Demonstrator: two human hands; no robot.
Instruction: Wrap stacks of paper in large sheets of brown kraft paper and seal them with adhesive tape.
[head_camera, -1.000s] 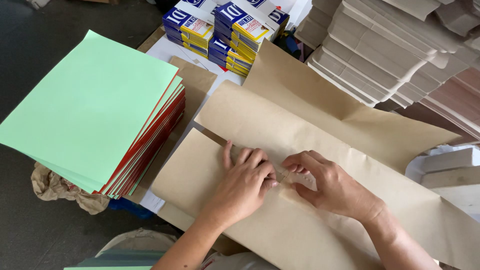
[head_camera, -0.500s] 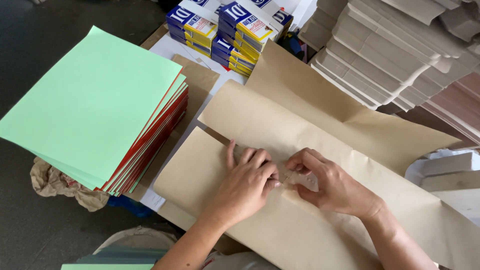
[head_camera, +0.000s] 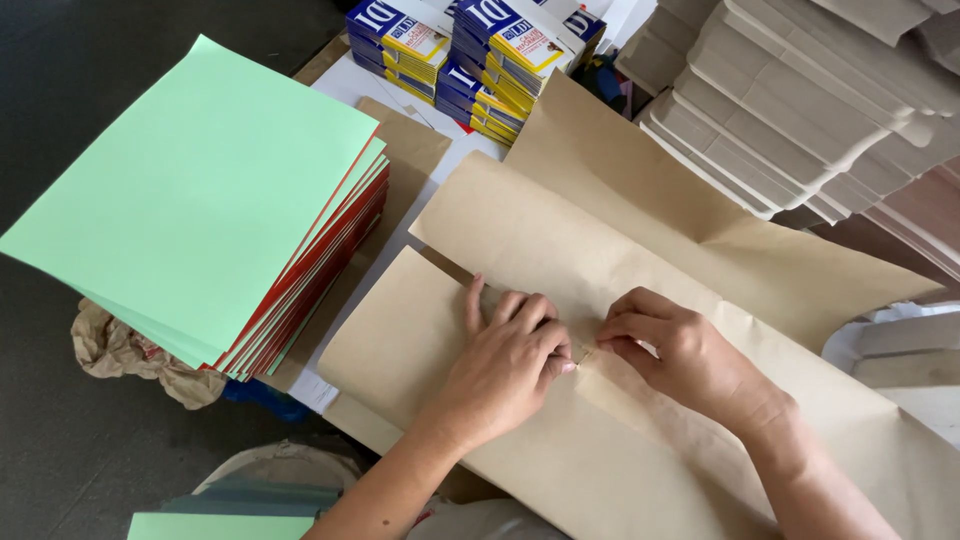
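A bundle wrapped in brown kraft paper (head_camera: 520, 240) lies in front of me. My left hand (head_camera: 505, 365) lies flat on the overlapping paper flaps and presses them down. My right hand (head_camera: 675, 355) sits just to its right, with fingertips pinched at the seam where the flaps meet, beside the left fingertips. Whether a strip of tape is between the fingers is not visible. The contents of the parcel are hidden by the paper.
A tall stack of green-covered booklets (head_camera: 210, 190) with red edges stands to the left. Blue and yellow boxes (head_camera: 470, 50) are piled at the back. Stacks of grey cardboard sheets (head_camera: 810, 100) fill the right rear. Crumpled brown paper (head_camera: 120, 350) lies on the dark floor.
Both hands stay on the seam with only slight finger movement; the view has shifted a little.
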